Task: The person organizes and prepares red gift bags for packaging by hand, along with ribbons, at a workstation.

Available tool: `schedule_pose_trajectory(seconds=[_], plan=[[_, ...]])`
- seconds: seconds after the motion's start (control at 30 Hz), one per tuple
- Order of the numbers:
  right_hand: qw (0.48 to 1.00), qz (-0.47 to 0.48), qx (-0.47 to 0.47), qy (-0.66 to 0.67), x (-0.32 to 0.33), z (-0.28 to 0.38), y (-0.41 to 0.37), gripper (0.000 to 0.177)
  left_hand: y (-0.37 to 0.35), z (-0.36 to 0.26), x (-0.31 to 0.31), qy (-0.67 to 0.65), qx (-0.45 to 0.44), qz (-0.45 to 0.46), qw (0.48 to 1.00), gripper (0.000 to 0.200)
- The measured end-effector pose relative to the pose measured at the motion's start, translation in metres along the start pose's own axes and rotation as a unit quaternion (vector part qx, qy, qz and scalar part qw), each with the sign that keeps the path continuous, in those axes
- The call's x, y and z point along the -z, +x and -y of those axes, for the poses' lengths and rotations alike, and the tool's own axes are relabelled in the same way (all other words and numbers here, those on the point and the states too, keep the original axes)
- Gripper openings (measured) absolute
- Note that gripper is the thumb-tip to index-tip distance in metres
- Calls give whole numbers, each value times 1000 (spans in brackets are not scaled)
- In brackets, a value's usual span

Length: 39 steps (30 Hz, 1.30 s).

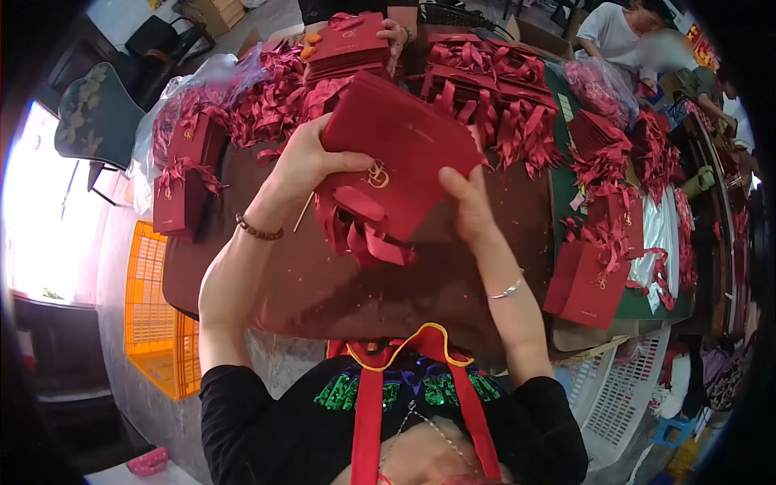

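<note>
A stack of red paper bags [404,145] with a gold emblem and red ribbon handles is held up over the brown table [283,299]. My left hand [311,162] grips its left edge, thumb across the front near the emblem. On the right side of the stack, my right hand [467,198] presses with the thumb on the front face, its fingers partly hidden behind. Ribbons [364,230] dangle from the lower end of the stack, nearest me.
Across the table, another person's hand [394,40] holds more red bags. Ribboned bag piles [501,89] lie at the back, with bags [182,194] at left and bags [590,275] at right. An orange crate [153,307] and white crate [622,396] stand below. Another person [618,36] sits back right.
</note>
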State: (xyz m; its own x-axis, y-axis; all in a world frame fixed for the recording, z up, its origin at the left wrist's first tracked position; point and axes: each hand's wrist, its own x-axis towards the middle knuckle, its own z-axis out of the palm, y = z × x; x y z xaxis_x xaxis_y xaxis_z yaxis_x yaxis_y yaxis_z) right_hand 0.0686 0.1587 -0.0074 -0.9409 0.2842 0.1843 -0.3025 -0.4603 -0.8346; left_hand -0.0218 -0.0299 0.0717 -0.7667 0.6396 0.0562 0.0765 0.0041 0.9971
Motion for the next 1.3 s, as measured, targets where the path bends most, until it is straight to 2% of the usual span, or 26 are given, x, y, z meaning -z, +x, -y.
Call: schedule_pose_trajectory(seconds=[0.03,0.1,0.13,0.3,0.43,0.5,0.57,0.63,0.7,0.77,0.83,0.97,1.03,1.07,1.1,1.17,1.23,1.27,1.3], plan=[[1000,2,-2,1,-6,-5,1,94,-1,2,4,0,1,-3,1000,35],[993,74,-88,-12,-18,-14,3,88,-5,10,14,-56,70,-32,995,35],[992,65,-111,17,-25,-16,0,80,-8,15,19,-56,70,-37,995,35],[996,42,-78,6,-42,-46,-11,72,-23,39,34,-75,81,-46,993,35],[998,60,-37,3,-57,-45,6,68,-35,40,45,-49,12,-74,996,38],[996,80,-28,-6,-66,-35,25,67,-34,27,57,-62,7,-70,996,42],[989,117,-92,-6,-78,-21,47,67,-30,7,69,-66,30,-110,991,43],[989,126,-79,7,-86,-24,71,65,-15,-1,82,-11,-11,-106,994,41],[986,147,-71,-25,-93,-19,95,56,4,-10,95,-78,35,-108,991,38],[981,153,-116,-5,-99,-15,131,50,30,-18,107,-88,46,-122,988,34],[979,161,-127,-6,-99,-9,156,49,57,-18,124,-119,58,-89,987,35],[981,166,-96,11,-99,-8,180,44,85,-14,129,-95,39,-118,988,34],[982,130,-120,-67,-95,-19,197,41,93,-6,129,-116,24,-138,983,33],[978,137,-147,-48,-95,-21,206,35,102,0,137,-125,38,-130,983,33],[966,190,-177,-25,-88,-19,216,31,112,1,146,-122,47,-132,983,33],[950,164,-236,-124,-90,-9,240,32,132,0,159,-173,93,-77,977,33],[942,227,-245,-32,-91,2,255,39,144,-6,170,-176,102,-40,978,30],[937,249,-239,-50,-93,16,257,50,149,-11,178,-216,103,-15,971,28],[967,62,-194,-151,-93,27,254,62,156,-14,183,-255,103,11,961,26]])
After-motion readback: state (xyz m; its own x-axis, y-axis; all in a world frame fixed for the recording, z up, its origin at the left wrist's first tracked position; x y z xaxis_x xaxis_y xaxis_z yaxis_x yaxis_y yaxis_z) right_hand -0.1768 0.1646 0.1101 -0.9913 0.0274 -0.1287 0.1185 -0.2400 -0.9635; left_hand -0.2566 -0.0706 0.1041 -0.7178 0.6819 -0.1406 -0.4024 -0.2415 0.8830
